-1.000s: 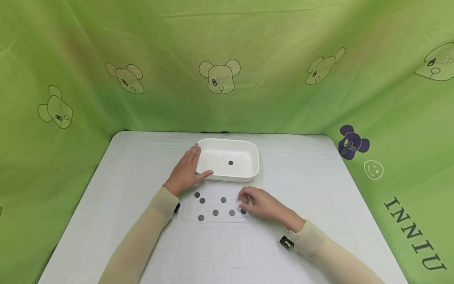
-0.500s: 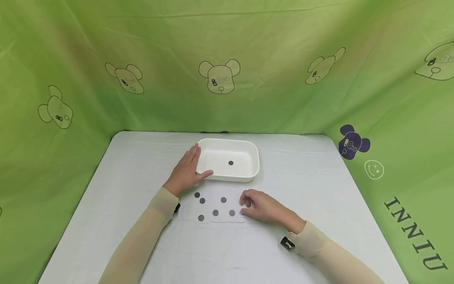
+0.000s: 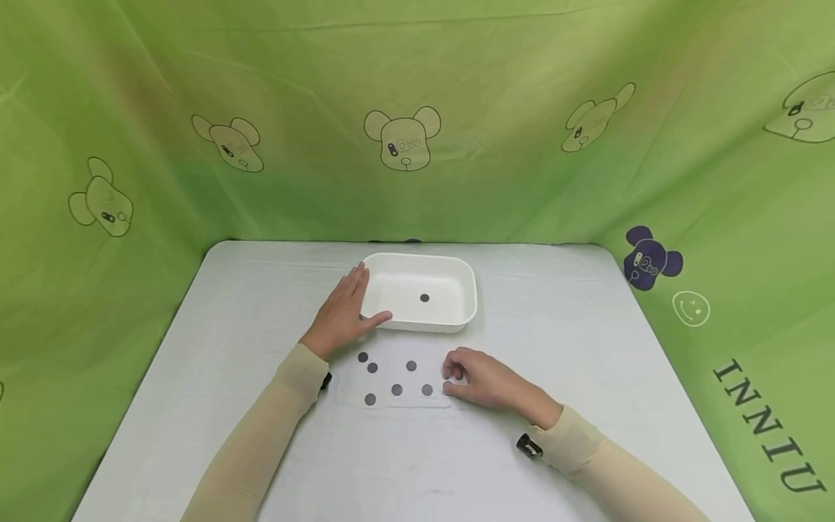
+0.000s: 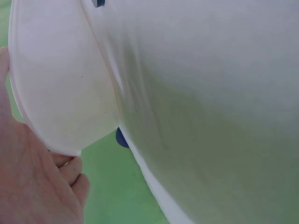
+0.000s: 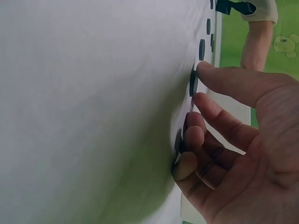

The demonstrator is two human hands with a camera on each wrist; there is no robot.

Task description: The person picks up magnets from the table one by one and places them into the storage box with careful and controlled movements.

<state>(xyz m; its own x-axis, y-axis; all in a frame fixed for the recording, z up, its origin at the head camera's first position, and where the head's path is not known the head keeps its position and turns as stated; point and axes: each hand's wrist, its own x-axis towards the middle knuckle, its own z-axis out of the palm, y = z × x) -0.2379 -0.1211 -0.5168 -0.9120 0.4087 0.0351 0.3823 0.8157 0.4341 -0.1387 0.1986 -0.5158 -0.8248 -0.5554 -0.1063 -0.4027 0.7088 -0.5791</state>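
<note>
A white rectangular tray (image 3: 417,325) with rounded corners stands at the table's back, holding one small dark disc (image 3: 425,298). My left hand (image 3: 337,310) rests against its left end, fingers fairly straight along the wall and thumb over the near rim. In front of the tray, my right hand (image 3: 483,378) is low at the table with fingers bent. The right wrist view shows a flat dark disc (image 5: 193,83) at the tips of its thumb and index finger, which pinch its edges; the hand hides this disc from the head view.
Several similar dark discs, such as a front disc (image 3: 396,390) and a left disc (image 3: 362,357), lie flat left of the right hand. They rest on the white table (image 3: 554,304). Green printed cloth (image 3: 313,196) walls in the back and sides.
The right hand has shifted slightly right and toward me. The rightmost disc, which showed by its thumb a second ago, is now covered in the head view. The left hand stays put.
</note>
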